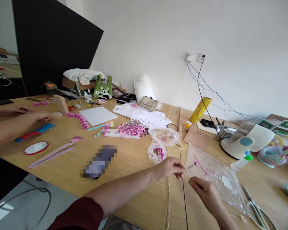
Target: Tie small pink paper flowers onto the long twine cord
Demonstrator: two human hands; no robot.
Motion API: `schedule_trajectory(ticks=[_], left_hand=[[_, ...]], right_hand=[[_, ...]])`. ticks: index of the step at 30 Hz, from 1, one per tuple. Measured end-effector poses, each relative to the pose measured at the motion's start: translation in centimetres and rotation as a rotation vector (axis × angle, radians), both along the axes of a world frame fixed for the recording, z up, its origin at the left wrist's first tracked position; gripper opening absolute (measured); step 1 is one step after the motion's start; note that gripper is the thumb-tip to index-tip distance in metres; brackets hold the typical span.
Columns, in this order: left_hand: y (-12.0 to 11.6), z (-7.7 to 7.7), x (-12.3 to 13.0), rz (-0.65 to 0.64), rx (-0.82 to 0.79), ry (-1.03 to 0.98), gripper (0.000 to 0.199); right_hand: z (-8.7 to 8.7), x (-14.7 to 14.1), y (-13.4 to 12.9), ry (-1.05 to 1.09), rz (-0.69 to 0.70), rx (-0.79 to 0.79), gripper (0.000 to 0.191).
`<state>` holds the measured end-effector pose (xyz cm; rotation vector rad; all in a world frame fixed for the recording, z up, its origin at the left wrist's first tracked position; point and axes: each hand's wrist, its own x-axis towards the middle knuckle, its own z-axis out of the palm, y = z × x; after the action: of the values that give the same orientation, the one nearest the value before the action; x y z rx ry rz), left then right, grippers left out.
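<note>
My left hand (pixel 174 167) is held above the table with its thumb and fingers pinched together. What they grip, if anything, is too small to make out. Close by on the right, my right hand (pixel 204 190) is also closed in a pinch, its fingertips apart from the left ones. Just beyond the fingertips is a small pink flower piece (pixel 196 162) with a thin stem; whether a hand touches it is blurred. Beneath it lies a clear plastic bag (pixel 220 169). A twisted cord (pixel 168 204) runs down the table below my left wrist.
Scissors (pixel 256 204) and a white fan (pixel 247 137) stand at the right. A ring-shaped bundle with pink pieces (pixel 157 152) and a pile of pink flowers (pixel 132 128) lie behind my left hand. Far left, another person's hands (pixel 39 115) work near pink fuzzy strips (pixel 79 118).
</note>
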<state>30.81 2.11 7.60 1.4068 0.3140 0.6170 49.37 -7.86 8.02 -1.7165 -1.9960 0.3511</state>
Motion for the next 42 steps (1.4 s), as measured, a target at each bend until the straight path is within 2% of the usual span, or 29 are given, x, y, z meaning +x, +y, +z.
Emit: schedule_trajectory(ticks=[1, 3, 5, 6, 9, 12, 14, 15, 16, 18, 20, 22, 23, 25, 27, 29, 34, 37, 40, 42], left_hand=[[0.5, -0.4, 0.3, 0.137, 0.006, 0.02, 0.024], [1.6, -1.2, 1.1, 0.303, 0.155, 0.17, 0.018], [2.3, -2.0, 1.7, 0.38, 0.462, 0.355, 0.015], [2.5, -2.2, 1.9, 0.379, 0.646, 0.443, 0.015], [1.9, -2.3, 2.2, 0.236, 1.136, 0.679, 0.017], [0.6, -1.2, 1.8, -0.023, 1.388, 0.766, 0.022], [-0.3, -0.3, 1.3, -0.211, 1.402, 0.66, 0.02], [-0.6, 0.1, 1.0, -0.302, 1.341, 0.582, 0.018], [-0.8, 0.3, 0.7, -0.376, 1.227, 0.504, 0.017], [-1.1, 0.6, 0.2, -0.425, 0.86, 0.353, 0.014], [-1.1, 0.5, 0.0, -0.312, 0.451, 0.2, 0.007], [-0.7, 0.4, 0.1, -0.091, 0.168, 0.06, 0.015], [-0.5, 0.3, 0.3, 0.028, 0.095, 0.01, 0.019], [0.3, 0.0, 0.7, 0.237, 0.05, -0.027, 0.021], [1.0, -0.5, 1.2, 0.369, 0.085, 0.004, 0.018], [1.5, -1.1, 1.5, 0.454, 0.196, 0.062, 0.014], [2.0, -2.1, 2.0, 0.569, 0.687, 0.253, 0.015], [1.9, -2.0, 2.4, 0.453, 0.944, 0.402, 0.018], [1.4, -1.5, 2.3, 0.181, 1.139, 0.511, 0.02], [0.7, -1.0, 2.1, -0.045, 1.139, 0.45, 0.022]], right_hand=[[-0.7, -0.8, -0.1, -0.029, 0.018, -0.006, 0.031], [-1.4, -2.5, -0.2, -0.145, 0.068, -0.035, 0.031], [-1.3, -3.9, -0.2, -0.284, 0.082, -0.033, 0.03], [-1.0, -4.4, -0.2, -0.352, 0.085, -0.031, 0.03], [0.8, -4.6, -0.2, -0.493, 0.108, -0.012, 0.029], [3.0, -2.9, -0.1, -0.503, 0.111, 0.007, 0.026], [4.1, -1.1, -0.1, -0.441, 0.098, 0.0, 0.027], [4.3, -0.2, 0.0, -0.386, 0.088, -0.003, 0.028], [4.3, 0.7, 0.0, -0.319, 0.072, 0.002, 0.029], [3.6, 1.9, 0.1, -0.177, 0.019, 0.027, 0.031], [2.2, 2.0, 0.1, -0.069, -0.036, 0.059, 0.033], [0.6, 1.1, 0.1, -0.013, -0.059, 0.079, 0.036], [-0.1, 0.3, 0.0, -0.002, -0.057, 0.081, 0.037], [-1.1, -1.3, -0.1, -0.009, -0.035, 0.082, 0.037], [-1.6, -2.8, -0.1, -0.057, -0.011, 0.077, 0.037], [-1.6, -3.9, 0.0, -0.142, 0.001, 0.056, 0.035], [0.0, -5.6, 0.3, -0.384, -0.005, 0.013, 0.03], [2.1, -5.8, 0.0, -0.47, 0.017, 0.006, 0.027], [4.8, -4.3, -0.3, -0.487, 0.045, 0.011, 0.026], [6.2, -2.2, -0.4, -0.421, 0.039, 0.018, 0.025]])
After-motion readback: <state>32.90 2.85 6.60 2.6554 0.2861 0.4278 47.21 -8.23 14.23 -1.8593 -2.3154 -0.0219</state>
